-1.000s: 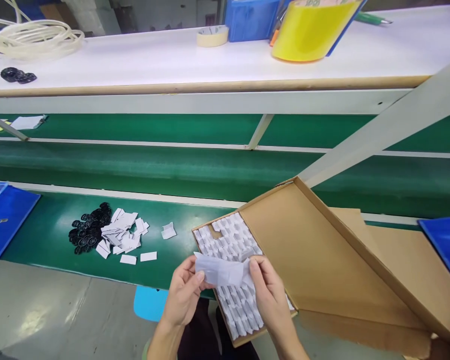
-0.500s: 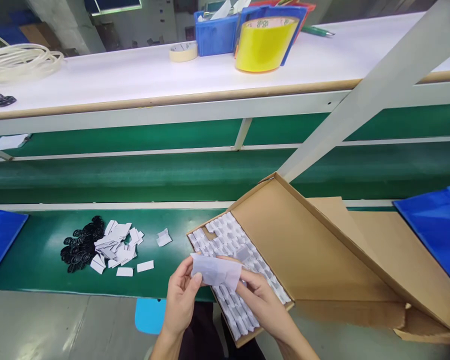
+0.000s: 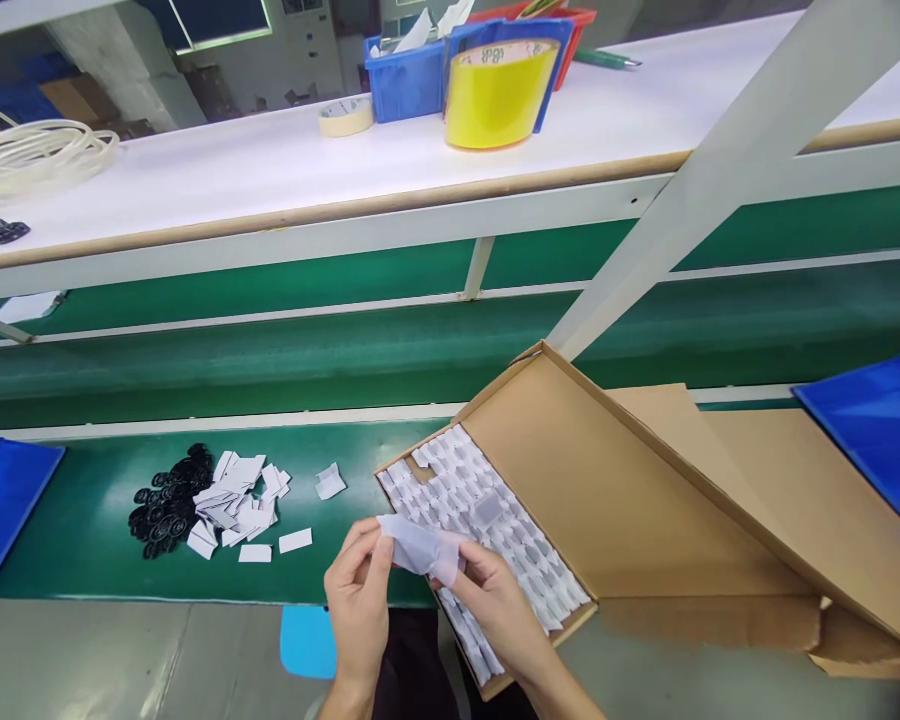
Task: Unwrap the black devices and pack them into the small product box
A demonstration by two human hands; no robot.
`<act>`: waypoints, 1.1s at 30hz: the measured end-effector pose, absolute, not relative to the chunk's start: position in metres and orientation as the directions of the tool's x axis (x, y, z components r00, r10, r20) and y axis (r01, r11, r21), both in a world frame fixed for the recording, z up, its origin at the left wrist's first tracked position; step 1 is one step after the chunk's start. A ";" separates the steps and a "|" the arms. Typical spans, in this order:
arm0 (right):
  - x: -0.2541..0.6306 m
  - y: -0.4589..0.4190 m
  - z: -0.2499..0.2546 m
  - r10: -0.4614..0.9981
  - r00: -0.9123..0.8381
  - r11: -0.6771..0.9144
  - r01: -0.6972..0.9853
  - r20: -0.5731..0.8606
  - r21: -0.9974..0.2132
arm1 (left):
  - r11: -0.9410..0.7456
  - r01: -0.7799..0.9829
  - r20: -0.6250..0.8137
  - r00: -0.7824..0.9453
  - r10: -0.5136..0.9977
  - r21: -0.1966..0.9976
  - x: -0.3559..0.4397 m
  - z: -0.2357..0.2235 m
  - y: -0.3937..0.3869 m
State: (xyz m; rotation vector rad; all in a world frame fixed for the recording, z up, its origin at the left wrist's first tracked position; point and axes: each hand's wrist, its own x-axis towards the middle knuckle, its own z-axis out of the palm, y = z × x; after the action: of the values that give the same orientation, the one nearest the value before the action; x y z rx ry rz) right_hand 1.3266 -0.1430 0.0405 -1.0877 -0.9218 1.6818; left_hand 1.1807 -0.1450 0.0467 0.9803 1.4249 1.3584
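Observation:
Between my two hands is a thin, translucent white paper wrapper (image 3: 418,547), slightly crumpled. My left hand (image 3: 360,590) pinches its left end between thumb and fingers. On its right end, my right hand (image 3: 495,600) is closed, thumb in front and fingers behind. Whether anything lies inside the wrapper I cannot tell. Just beneath and beyond the hands sits an open cardboard box (image 3: 585,500), its tray side packed with rows of small white wrapped pieces (image 3: 487,480). A gap shows near the box's upper left corner.
On the green table left of the box lie a black coil pile (image 3: 169,505), scattered white cards (image 3: 236,495) and one crumpled paper (image 3: 330,482). Blue folders (image 3: 22,500) flank both sides. A white shelf (image 3: 217,180) with yellow tape (image 3: 499,95) and a slanted post (image 3: 690,190) stand beyond.
My hands have drawn slightly closer together, and the wrapper is more folded and tilted, its right end lower. The whole view has shifted and tilted a little.

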 end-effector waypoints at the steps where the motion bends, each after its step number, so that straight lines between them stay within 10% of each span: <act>1: 1.325 -0.144 0.039 0.947 -0.178 -0.310 -0.279 -0.268 -0.909 | 0.085 -0.059 -0.098 -0.274 0.957 0.995 1.182 0.047 -0.144; 16: 1.363 -0.161 0.055 0.846 -0.063 -0.452 -0.612 -0.530 -0.649 | 0.193 -0.424 -0.430 -0.581 0.691 0.885 1.149 0.047 -0.125; 33: 1.372 -0.166 0.074 0.924 0.015 -0.338 -0.439 -0.383 -0.833 | 0.141 -0.326 -0.334 -0.670 0.664 0.935 1.160 0.046 -0.118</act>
State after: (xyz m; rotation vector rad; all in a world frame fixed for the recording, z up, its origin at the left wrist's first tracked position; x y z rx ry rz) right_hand 1.3723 -0.1661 0.0741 -1.1702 -0.5959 1.5744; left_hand 1.1602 -0.1182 0.0462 0.3305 1.6549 1.6364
